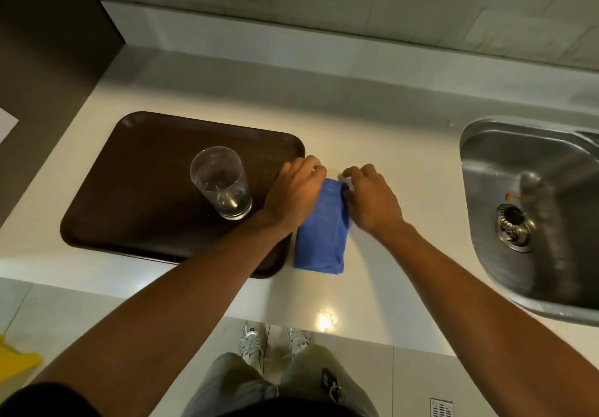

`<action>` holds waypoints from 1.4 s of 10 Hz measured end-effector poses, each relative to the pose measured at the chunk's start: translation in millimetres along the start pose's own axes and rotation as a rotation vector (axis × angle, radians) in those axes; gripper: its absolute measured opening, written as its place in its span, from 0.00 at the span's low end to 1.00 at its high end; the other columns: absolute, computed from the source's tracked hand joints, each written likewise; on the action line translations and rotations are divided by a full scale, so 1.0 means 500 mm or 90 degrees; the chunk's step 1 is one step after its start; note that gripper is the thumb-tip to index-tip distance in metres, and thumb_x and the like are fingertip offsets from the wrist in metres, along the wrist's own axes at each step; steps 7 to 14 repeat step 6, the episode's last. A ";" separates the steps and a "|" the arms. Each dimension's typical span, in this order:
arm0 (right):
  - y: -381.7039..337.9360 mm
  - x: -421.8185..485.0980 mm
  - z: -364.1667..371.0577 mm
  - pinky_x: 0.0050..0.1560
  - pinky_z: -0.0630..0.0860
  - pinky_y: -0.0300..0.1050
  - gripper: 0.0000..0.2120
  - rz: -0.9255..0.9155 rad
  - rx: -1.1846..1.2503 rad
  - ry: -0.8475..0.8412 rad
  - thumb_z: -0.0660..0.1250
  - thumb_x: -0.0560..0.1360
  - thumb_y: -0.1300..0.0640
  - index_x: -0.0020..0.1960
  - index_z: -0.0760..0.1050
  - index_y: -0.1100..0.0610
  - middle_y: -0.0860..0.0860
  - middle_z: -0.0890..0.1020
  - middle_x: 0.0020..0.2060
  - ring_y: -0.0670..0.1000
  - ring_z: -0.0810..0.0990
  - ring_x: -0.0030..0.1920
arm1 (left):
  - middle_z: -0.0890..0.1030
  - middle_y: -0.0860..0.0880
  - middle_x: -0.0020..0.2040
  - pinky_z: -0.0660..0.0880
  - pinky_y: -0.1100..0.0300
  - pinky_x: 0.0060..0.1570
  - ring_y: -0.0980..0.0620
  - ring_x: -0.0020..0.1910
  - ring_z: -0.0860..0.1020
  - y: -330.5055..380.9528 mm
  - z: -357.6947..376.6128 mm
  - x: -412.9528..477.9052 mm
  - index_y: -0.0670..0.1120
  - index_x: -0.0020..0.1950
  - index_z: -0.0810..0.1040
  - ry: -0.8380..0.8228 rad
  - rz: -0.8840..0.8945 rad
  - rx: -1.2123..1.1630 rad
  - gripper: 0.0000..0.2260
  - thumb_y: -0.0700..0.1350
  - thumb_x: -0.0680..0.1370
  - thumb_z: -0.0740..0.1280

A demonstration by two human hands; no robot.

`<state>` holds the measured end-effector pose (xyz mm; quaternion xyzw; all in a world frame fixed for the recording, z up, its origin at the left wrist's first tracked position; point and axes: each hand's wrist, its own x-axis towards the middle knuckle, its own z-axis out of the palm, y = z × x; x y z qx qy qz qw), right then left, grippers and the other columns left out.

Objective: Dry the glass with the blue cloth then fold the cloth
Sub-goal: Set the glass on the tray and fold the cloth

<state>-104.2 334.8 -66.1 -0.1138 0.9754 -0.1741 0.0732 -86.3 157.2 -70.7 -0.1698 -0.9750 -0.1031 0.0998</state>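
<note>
The clear glass (222,183) stands upright on the brown tray (129,189), with nothing touching it. The blue cloth (324,238) lies as a narrow folded strip on the white counter, just right of the tray. My left hand (296,193) rests on the cloth's far left part, fingers pinching its far edge. My right hand (371,196) is at the cloth's far right corner, fingertips pinching the fabric there. The far end of the cloth is hidden under both hands.
A steel sink (531,209) with a drain is sunk into the counter (405,144) at the right. A grey tiled wall runs along the back. The counter's front edge is close to my body, with my shoes on the floor below.
</note>
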 end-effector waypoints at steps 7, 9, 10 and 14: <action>-0.044 -0.164 0.057 0.71 0.64 0.58 0.27 -0.146 -0.004 -0.002 0.50 0.80 0.42 0.74 0.64 0.53 0.51 0.72 0.70 0.51 0.69 0.70 | 0.65 0.38 0.78 0.58 0.42 0.77 0.42 0.79 0.62 0.102 -0.022 -0.146 0.37 0.77 0.65 -0.086 -0.066 0.012 0.29 0.57 0.84 0.49; -0.044 -0.164 0.057 0.71 0.64 0.58 0.27 -0.146 -0.004 -0.002 0.50 0.80 0.42 0.74 0.64 0.53 0.51 0.72 0.70 0.51 0.69 0.70 | 0.65 0.38 0.78 0.58 0.42 0.77 0.42 0.79 0.62 0.102 -0.022 -0.146 0.37 0.77 0.65 -0.086 -0.066 0.012 0.29 0.57 0.84 0.49; -0.044 -0.164 0.057 0.71 0.64 0.58 0.27 -0.146 -0.004 -0.002 0.50 0.80 0.42 0.74 0.64 0.53 0.51 0.72 0.70 0.51 0.69 0.70 | 0.65 0.38 0.78 0.58 0.42 0.77 0.42 0.79 0.62 0.102 -0.022 -0.146 0.37 0.77 0.65 -0.086 -0.066 0.012 0.29 0.57 0.84 0.49; -0.044 -0.164 0.057 0.71 0.64 0.58 0.27 -0.146 -0.004 -0.002 0.50 0.80 0.42 0.74 0.64 0.53 0.51 0.72 0.70 0.51 0.69 0.70 | 0.65 0.38 0.78 0.58 0.42 0.77 0.42 0.79 0.62 0.102 -0.022 -0.146 0.37 0.77 0.65 -0.086 -0.066 0.012 0.29 0.57 0.84 0.49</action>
